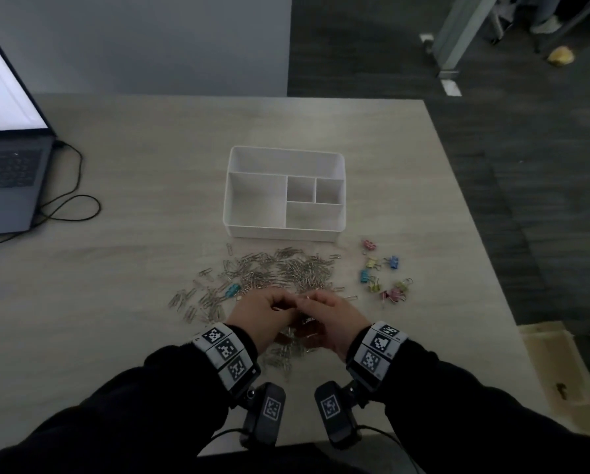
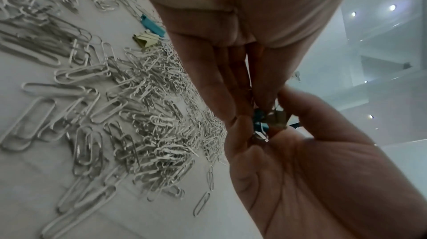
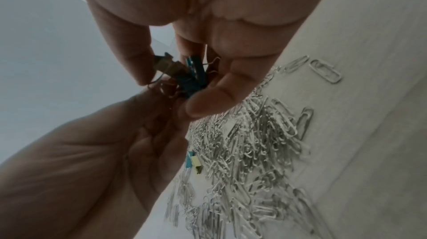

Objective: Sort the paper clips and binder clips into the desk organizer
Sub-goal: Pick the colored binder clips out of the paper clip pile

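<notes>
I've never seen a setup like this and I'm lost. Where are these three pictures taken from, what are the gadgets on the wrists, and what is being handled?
There is no machine here: a person works with bare hands. The wide picture comes from a camera on their head, looking down. The two close-ups come from small cameras worn at each wrist, below bands printed with marker squares. On the table lie a heap of silver paper clips and, to its right, loose coloured binder clips. Beyond them stands a white divided tray, which looks empty, and a laptop sits at the left edge. The left hand and right hand meet above the heap. Both seem to pinch a small bunch of clips, blue and yellowish, between their fingertips.
</notes>
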Demonstrator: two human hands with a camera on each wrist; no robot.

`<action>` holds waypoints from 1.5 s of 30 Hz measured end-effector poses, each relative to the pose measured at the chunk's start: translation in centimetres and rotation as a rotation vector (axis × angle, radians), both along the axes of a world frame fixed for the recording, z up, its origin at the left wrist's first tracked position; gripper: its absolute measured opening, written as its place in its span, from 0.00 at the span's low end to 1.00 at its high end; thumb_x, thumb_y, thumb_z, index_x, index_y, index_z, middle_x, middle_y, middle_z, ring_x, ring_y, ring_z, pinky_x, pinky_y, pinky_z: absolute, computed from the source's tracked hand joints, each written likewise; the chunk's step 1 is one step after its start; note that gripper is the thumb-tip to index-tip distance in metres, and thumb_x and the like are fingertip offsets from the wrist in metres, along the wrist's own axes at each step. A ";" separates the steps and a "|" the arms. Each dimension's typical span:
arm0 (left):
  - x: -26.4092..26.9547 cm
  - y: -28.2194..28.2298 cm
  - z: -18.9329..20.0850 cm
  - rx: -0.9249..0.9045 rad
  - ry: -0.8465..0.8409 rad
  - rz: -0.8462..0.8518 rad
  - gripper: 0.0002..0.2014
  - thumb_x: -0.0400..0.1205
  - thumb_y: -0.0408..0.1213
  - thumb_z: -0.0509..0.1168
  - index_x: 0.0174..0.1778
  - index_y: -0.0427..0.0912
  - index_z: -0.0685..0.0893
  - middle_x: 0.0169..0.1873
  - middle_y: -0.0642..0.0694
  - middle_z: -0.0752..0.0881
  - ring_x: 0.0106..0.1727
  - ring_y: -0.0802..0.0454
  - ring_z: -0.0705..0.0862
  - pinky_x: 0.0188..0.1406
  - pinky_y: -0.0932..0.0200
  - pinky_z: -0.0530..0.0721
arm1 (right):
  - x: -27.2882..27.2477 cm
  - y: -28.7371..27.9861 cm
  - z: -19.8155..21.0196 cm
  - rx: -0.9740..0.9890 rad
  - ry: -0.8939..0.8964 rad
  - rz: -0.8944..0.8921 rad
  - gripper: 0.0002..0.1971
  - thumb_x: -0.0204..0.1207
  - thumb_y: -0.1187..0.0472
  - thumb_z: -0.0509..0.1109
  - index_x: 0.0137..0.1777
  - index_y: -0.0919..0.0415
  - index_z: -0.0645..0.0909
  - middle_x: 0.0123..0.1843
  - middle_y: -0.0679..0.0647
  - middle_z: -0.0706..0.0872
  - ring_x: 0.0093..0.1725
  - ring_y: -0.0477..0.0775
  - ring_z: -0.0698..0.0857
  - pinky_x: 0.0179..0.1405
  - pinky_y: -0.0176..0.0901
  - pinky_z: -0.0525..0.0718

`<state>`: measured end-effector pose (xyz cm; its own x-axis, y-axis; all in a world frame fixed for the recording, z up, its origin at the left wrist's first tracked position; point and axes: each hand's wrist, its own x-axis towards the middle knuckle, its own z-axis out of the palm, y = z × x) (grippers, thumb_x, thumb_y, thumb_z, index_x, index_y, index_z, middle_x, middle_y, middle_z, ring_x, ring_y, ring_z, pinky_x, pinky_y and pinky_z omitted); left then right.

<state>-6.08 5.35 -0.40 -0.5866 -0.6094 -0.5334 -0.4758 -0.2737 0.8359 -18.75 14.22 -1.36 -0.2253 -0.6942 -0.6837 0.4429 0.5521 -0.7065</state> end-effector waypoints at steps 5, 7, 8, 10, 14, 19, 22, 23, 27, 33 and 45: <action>0.2 0.2 -0.7 -0.037 -0.053 0.014 0.07 0.74 0.33 0.74 0.43 0.49 0.89 0.39 0.47 0.91 0.41 0.49 0.90 0.33 0.48 0.91 | -2.2 1.3 -1.1 0.095 0.200 -0.016 0.05 0.76 0.67 0.70 0.51 0.63 0.83 0.35 0.57 0.84 0.28 0.52 0.83 0.24 0.41 0.81; 1.1 -0.5 -1.2 -0.094 -0.099 0.017 0.06 0.75 0.35 0.74 0.44 0.50 0.89 0.41 0.50 0.90 0.39 0.51 0.89 0.32 0.50 0.90 | -3.9 2.1 -1.5 0.180 0.352 0.003 0.05 0.76 0.64 0.72 0.50 0.60 0.83 0.36 0.56 0.85 0.30 0.50 0.84 0.28 0.44 0.84; 1.7 -1.1 -1.4 -0.148 -0.128 0.012 0.05 0.76 0.36 0.73 0.44 0.52 0.89 0.40 0.52 0.89 0.37 0.52 0.89 0.31 0.51 0.90 | -4.9 2.6 -2.0 0.227 0.454 0.027 0.04 0.75 0.61 0.72 0.49 0.56 0.83 0.37 0.55 0.86 0.31 0.51 0.86 0.31 0.45 0.86; 3.0 -2.3 -1.7 -0.278 -0.193 -0.006 0.04 0.75 0.39 0.73 0.42 0.55 0.88 0.40 0.57 0.89 0.37 0.53 0.87 0.36 0.52 0.88 | -6.8 3.3 -2.5 0.300 0.669 0.092 0.04 0.72 0.56 0.74 0.45 0.47 0.83 0.39 0.53 0.89 0.36 0.53 0.88 0.39 0.50 0.90; 5.7 -4.6 -2.0 -0.403 -0.269 0.036 0.06 0.75 0.36 0.72 0.43 0.54 0.87 0.39 0.54 0.87 0.36 0.54 0.84 0.36 0.58 0.84 | -9.6 3.6 -2.5 0.374 0.905 0.229 0.08 0.71 0.55 0.73 0.50 0.46 0.83 0.49 0.53 0.87 0.43 0.54 0.86 0.44 0.43 0.84; 7.9 -6.8 -3.0 -0.462 -0.374 0.012 0.15 0.71 0.35 0.74 0.50 0.54 0.82 0.48 0.46 0.82 0.39 0.51 0.82 0.35 0.61 0.76 | -10.9 3.6 -2.3 0.365 1.048 0.347 0.19 0.72 0.55 0.72 0.64 0.50 0.80 0.68 0.57 0.75 0.63 0.59 0.79 0.66 0.47 0.76; 8.0 -7.3 -3.4 -0.450 -0.435 -0.101 0.25 0.69 0.41 0.74 0.62 0.57 0.78 0.58 0.47 0.76 0.44 0.51 0.82 0.45 0.57 0.82 | -10.5 3.5 -2.0 0.349 1.101 0.329 0.22 0.72 0.55 0.71 0.67 0.49 0.77 0.72 0.54 0.69 0.66 0.59 0.78 0.66 0.49 0.76; 7.9 -7.4 -3.4 -0.471 -0.450 -0.150 0.27 0.69 0.44 0.73 0.65 0.57 0.76 0.61 0.47 0.75 0.48 0.50 0.83 0.50 0.54 0.84 | -10.2 3.3 -1.7 0.351 1.126 0.333 0.22 0.73 0.54 0.70 0.68 0.48 0.76 0.72 0.52 0.68 0.64 0.59 0.79 0.64 0.49 0.78; 6.4 -7.0 -2.9 -0.608 -0.526 -0.343 0.29 0.72 0.53 0.68 0.70 0.62 0.71 0.67 0.51 0.71 0.59 0.48 0.81 0.60 0.53 0.79 | -8.3 1.7 -1.0 0.284 1.187 0.388 0.19 0.74 0.51 0.68 0.65 0.47 0.77 0.68 0.51 0.70 0.55 0.57 0.82 0.58 0.50 0.81; 5.2 -7.0 -3.5 -0.622 -0.524 -0.449 0.23 0.73 0.55 0.70 0.65 0.61 0.78 0.61 0.52 0.71 0.54 0.51 0.80 0.59 0.53 0.82 | -3.4 -0.7 -1.5 0.018 1.166 0.555 0.14 0.76 0.51 0.69 0.61 0.50 0.81 0.58 0.46 0.74 0.52 0.47 0.79 0.58 0.44 0.80; 7.6 -7.8 -3.8 -0.502 -0.350 -0.085 0.03 0.76 0.40 0.72 0.38 0.54 0.89 0.37 0.57 0.83 0.43 0.56 0.82 0.48 0.63 0.78 | 0.1 -1.5 -3.2 -0.100 1.059 0.548 0.07 0.76 0.57 0.70 0.53 0.54 0.85 0.48 0.45 0.79 0.46 0.41 0.76 0.52 0.35 0.74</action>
<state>1.56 -2.40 -4.20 -0.4859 -0.7951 -0.3629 -0.7480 0.1635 0.6433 -18.69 12.71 -4.57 -0.3016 -0.9130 -0.2748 -0.6619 0.4079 -0.6288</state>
